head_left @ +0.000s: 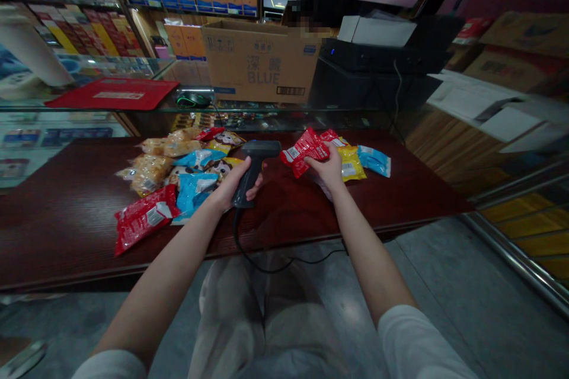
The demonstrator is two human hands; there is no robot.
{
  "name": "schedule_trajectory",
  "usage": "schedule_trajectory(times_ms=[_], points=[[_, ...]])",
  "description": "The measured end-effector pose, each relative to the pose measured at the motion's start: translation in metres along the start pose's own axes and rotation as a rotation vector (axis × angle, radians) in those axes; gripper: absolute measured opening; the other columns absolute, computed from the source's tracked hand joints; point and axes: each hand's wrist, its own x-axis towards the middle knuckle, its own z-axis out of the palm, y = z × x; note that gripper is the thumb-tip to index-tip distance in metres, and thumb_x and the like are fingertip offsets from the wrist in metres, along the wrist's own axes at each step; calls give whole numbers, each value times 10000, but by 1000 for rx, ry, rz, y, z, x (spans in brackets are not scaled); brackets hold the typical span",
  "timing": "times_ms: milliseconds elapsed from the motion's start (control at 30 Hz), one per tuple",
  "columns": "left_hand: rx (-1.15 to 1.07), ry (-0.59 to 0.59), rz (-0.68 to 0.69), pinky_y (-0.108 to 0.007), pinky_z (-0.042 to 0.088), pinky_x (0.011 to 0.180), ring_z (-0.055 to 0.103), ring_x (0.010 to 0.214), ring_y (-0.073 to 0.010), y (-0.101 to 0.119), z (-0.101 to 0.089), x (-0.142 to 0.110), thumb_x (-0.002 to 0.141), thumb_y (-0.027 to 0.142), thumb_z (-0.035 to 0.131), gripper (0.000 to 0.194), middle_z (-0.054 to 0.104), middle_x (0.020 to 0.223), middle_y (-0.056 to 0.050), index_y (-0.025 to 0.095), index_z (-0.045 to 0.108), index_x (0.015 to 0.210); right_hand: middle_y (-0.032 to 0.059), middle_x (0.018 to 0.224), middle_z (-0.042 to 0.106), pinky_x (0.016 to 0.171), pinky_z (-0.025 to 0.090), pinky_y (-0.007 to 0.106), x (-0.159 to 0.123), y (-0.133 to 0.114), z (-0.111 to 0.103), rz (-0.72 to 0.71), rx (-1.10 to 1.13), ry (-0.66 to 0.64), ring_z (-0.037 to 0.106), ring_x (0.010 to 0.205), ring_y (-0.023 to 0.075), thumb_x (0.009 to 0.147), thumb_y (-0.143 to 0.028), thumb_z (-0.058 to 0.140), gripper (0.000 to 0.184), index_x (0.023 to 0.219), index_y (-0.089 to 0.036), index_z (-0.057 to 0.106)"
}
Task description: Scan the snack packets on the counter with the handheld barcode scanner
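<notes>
On the head feed, the left hand [231, 189] wraps a corded barcode scanner [253, 169] in a full grip, and the right hand [326, 169] pinches a red snack packet [306, 151]. Most packets [178, 174] stay heaped left of centre on the dark wood counter [377, 201], with fewer [351, 164] at right.

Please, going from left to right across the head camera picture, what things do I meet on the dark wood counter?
Red snack packet → blue snack packet → black barcode scanner → second red snack packet → yellow snack packet → pale blue snack packet
</notes>
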Motion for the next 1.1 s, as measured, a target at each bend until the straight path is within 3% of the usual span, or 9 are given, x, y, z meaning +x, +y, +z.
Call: schedule_trajectory(times_ms=[233, 500, 667, 933, 1100], points=[[64, -23, -8, -186, 336, 317, 413, 354, -65, -3, 1, 1, 808, 689, 650, 607, 594, 625, 28, 153, 563, 1081, 35, 970, 693, 934, 530, 451, -2, -4, 1, -1, -3, -35, 644, 882, 235, 577, -398, 843, 554, 1031, -211, 587], [64, -10, 29, -190, 323, 308, 396, 329, -65, -4, 8, 1, 777, 667, 685, 568, 561, 582, 41, 160, 562, 1001, 106, 1127, 697, 1039, 488, 467, -3, -16, -1, 45, -206, -69, 637, 1065, 287, 617, -345, 788, 530, 1085, -190, 596], [58, 0, 28, -190, 314, 307, 388, 325, -63, -5, 11, 1, 785, 654, 681, 546, 549, 576, 43, 159, 561, 982, 98, 1117, 700, 1019, 501, 468, -3, -17, 0, 54, -179, -66, 643, 1043, 282, 623, -358, 780, 549, 1110, -196, 585], [50, -21, -15, -195, 299, 310, 385, 334, -66, -3, 11, -1, 799, 653, 671, 640, 565, 597, 40, 132, 555, 1151, 89, 1089, 683, 988, 507, 448, -4, -10, 1, 40, -82, -82, 647, 990, 262, 612, -397, 796, 591, 1113, -192, 557], [107, -5, 12, -205, 314, 320, 406, 333, -72, -2, 11, -1, 754, 683, 698, 672, 571, 589, 43, 134, 558, 1115, 90, 1187, 633, 1048, 463, 451, -5, -11, -1, 9, -109, -47, 613, 1120, 278, 637, -369, 772, 613, 1172, -219, 513]])
